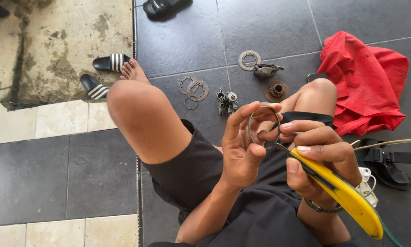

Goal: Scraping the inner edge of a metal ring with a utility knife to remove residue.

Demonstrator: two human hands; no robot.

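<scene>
From where I stand, no package, label, sign or screen shows anywhere on the tiled floor or in the person's hands.

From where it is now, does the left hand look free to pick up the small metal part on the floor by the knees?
Probably not yet: the left hand grips a thin metal ring. The small metal part lies unobstructed between the knees.

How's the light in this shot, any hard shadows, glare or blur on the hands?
Head view: bright daylight, with hard shadows under the sandals and knee. The left hand, ring and right hand with the yellow knife look sharp. Mild shine on the dark tiles; wide-lens bending at the edges.
</scene>
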